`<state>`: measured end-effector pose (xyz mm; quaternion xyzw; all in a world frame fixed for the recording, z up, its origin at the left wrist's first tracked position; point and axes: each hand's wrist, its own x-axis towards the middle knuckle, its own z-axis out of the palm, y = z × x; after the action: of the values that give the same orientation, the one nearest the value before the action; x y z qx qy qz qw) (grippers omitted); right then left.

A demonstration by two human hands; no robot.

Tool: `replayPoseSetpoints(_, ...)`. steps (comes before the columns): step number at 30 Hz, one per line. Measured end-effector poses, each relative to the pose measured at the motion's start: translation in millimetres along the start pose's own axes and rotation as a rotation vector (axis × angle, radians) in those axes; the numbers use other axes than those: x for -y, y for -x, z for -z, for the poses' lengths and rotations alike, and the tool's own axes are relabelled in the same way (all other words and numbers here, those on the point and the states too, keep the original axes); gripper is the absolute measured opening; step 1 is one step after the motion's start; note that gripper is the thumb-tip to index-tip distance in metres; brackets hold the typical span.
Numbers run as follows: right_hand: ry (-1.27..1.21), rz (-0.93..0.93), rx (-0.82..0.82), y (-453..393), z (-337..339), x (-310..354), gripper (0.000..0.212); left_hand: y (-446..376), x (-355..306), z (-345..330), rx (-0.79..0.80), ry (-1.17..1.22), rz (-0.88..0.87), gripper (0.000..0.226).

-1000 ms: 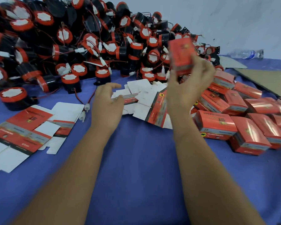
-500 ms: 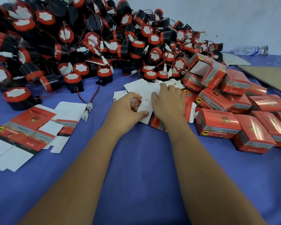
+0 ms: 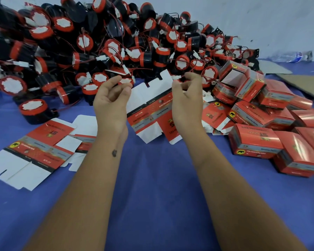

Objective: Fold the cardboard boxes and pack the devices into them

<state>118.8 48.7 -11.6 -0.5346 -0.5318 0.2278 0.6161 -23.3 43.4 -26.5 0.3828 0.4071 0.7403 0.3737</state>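
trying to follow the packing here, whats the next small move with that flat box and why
Probably press the flat carton open into a sleeve. Both the left hand and right hand hold it up, still unfolded, with the devices piled just behind.

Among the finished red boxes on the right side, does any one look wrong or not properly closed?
Yes, one. At the back of the pile of folded boxes, near the heap of devices, one box lies tilted with an end open, its white inside showing. The boxes nearer the camera look closed. Both hands are busy with a flat box blank.
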Motion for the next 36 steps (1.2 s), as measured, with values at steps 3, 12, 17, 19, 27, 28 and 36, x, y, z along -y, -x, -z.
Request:
replayPoseSetpoints(3,0.014,-0.138,0.161,-1,-1,-3,0.019,0,-1,1,-0.074,0.071,0.017,0.023)
replayPoseSetpoints(12,-0.167,0.190,-0.003,10,-5,6,0.008,3,-8,-6,-0.029,-0.042,-0.048,0.015)
replayPoseSetpoints(17,-0.106,0.452,0.018,21,-9,10,0.010,4,-13,-5,0.040,0.062,-0.028,0.010)
replayPoseSetpoints(19,-0.094,0.461,0.073,25,-12,6,0.008,3,-13,-5,0.022,0.116,0.023,0.016)
replayPoseSetpoints(27,-0.173,0.240,0.193,33,-19,2,0.033,1,-10,-3,0.001,0.191,0.015,0.022)
replayPoseSetpoints(28,-0.190,0.223,0.207,34,-19,3,0.032,1,-9,-4,-0.001,0.187,0.003,0.023)
replayPoseSetpoints(36,-0.292,0.176,0.326,35,-17,17,0.064,17,-9,-20,0.251,0.221,0.004,0.034)
